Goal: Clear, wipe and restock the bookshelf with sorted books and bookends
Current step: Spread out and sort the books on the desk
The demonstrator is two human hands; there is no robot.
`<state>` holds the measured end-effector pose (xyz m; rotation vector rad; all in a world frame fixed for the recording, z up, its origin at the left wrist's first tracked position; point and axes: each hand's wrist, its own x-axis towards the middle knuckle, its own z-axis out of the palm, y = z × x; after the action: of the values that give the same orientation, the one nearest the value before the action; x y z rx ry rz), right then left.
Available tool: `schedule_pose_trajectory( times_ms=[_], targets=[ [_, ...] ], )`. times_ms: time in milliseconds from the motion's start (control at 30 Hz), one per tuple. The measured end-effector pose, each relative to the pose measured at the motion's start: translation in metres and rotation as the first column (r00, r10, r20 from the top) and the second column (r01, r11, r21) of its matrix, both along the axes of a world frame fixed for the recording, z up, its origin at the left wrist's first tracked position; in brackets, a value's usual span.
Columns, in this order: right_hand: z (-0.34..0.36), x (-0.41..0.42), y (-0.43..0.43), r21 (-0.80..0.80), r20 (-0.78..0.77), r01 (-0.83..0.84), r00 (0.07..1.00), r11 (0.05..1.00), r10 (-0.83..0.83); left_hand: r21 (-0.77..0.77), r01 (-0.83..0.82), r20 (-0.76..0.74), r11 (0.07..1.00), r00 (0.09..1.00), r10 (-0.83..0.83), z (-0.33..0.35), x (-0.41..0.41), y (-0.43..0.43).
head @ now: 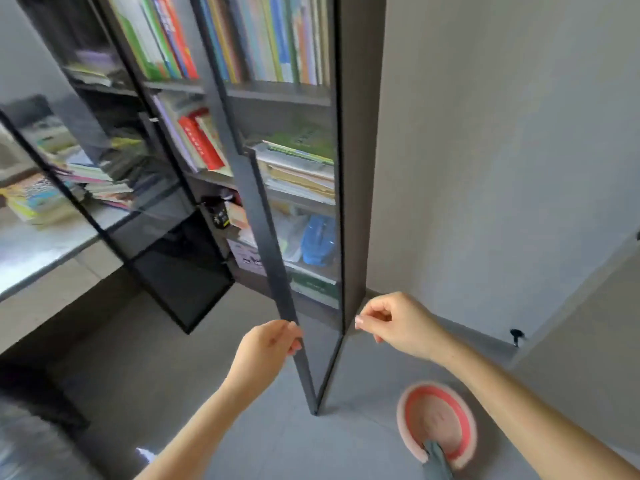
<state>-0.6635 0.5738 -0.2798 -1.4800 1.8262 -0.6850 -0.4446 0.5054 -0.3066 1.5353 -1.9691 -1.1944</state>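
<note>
Grips the glass door's (277, 271) dark edge with the left hand (268, 344), low in the middle, arm reaching up from below. Curls the right hand (394, 323) just beside the bookshelf's (360, 168) right side, holding nothing. Bookshelf at top middle, full of bright books (277, 39), some upright, some piled flat. Grey floor (242, 427) below; pink bowl (436, 420) with grey cloth (436, 459) lower right; surface (34, 244) with more books at left.

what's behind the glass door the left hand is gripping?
Through the glass door: upright books on top, a flat book stack below, then a blue pouch. The door's frame covers a strip of each shelf; the lowest is too dim to read.
</note>
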Motion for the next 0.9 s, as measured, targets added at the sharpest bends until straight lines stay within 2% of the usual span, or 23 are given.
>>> schedule_pose_trajectory(
  times_ms=[133, 200, 333, 500, 667, 900],
  targets=[
    [0.056, 0.098, -0.033, -0.14, -0.02, -0.242, 0.97, 0.96, 0.241, -0.125, -0.248, -0.108, 0.961, 0.966, 0.236, 0.051, 0.113, -0.002],
    [0.083, 0.151, -0.054, -0.172, -0.044, -0.365, 0.931, 0.915, 0.363, -0.164, -0.401, -0.205, 0.901, 0.907, 0.366, 0.076, 0.17, -0.007],
    [0.116, 0.233, -0.103, -0.249, -0.034, -0.503, 0.859, 0.828, 0.511, -0.19, -0.599, -0.349, 0.778, 0.782, 0.516, 0.113, 0.249, -0.023],
    [0.137, 0.311, -0.174, -0.316, 0.035, -0.577, 0.786, 0.753, 0.617, -0.203, -0.749, -0.452, 0.63, 0.643, 0.619, 0.142, 0.318, -0.058],
    [0.144, 0.377, -0.257, -0.348, 0.093, -0.615, 0.729, 0.708, 0.678, -0.226, -0.835, -0.468, 0.502, 0.545, 0.696, 0.154, 0.363, -0.107],
    [0.114, 0.45, -0.357, -0.277, 0.199, -0.613, 0.717, 0.74, 0.668, -0.176, -0.904, -0.46, 0.389, 0.425, 0.78, 0.145, 0.413, -0.169]
  ],
)
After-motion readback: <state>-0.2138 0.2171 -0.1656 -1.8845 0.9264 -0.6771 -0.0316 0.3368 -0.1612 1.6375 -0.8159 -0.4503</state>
